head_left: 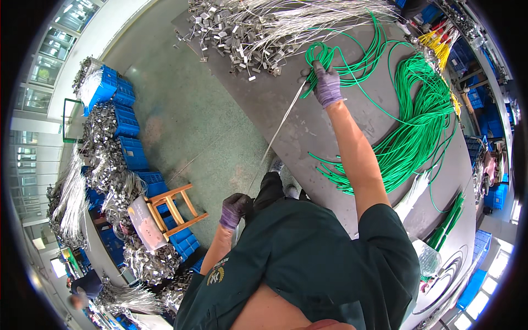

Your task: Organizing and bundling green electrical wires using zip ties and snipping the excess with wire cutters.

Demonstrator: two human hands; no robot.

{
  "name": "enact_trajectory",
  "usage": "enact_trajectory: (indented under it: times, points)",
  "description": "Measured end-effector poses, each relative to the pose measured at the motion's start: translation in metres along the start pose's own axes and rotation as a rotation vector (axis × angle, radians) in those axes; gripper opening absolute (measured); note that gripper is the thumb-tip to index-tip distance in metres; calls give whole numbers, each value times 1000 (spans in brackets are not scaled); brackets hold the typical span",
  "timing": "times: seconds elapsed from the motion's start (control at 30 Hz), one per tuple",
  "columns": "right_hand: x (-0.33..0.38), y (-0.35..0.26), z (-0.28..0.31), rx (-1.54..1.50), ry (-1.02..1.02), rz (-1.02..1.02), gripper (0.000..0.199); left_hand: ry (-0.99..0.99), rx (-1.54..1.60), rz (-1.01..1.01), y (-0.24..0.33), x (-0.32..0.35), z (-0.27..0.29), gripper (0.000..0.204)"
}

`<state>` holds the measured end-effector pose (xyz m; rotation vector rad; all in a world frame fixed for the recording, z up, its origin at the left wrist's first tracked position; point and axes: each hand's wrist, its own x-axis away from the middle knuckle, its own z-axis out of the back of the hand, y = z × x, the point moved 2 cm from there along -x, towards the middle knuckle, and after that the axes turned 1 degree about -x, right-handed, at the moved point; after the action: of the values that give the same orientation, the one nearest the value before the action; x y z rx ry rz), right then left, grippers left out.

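My right hand (pixel 328 83), in a purple glove, reaches out over the grey table (pixel 286 110) and grips a small coil of green cable (pixel 320 55) together with the far end of a thin silver wire (pixel 278 132). The wire runs taut from that hand back toward my body. My left hand (pixel 235 209), also gloved in purple, is closed near my waist at the wire's near end, though the grip itself is hard to make out. A large loose bundle of green cable (pixel 418 121) lies on the table to the right of my right arm.
A heap of silver wires with metal clips (pixel 247 33) covers the table's far end. Yellow cables (pixel 440 44) lie at the far right. Blue crates (pixel 126 126) full of metal parts line the floor on the left, beside a wooden stool (pixel 176 212). Another person (pixel 82 286) crouches lower left.
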<state>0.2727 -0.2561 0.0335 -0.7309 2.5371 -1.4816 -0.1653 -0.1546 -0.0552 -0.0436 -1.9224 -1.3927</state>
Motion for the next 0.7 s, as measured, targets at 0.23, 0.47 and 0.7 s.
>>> enact_trajectory:
  times: [0.23, 0.47, 0.7]
  points:
    - [5, 0, -5, 40, -83, 43, 21, -2, 13, 34, -5, 1, 2, 29]
    - [7, -5, -2, 36, -210, 39, 23, -1, 35, 45, -11, 2, 4, 29]
    - [9, -11, 2, 171, -396, -20, 24, -21, 36, 41, -16, -1, 3, 27]
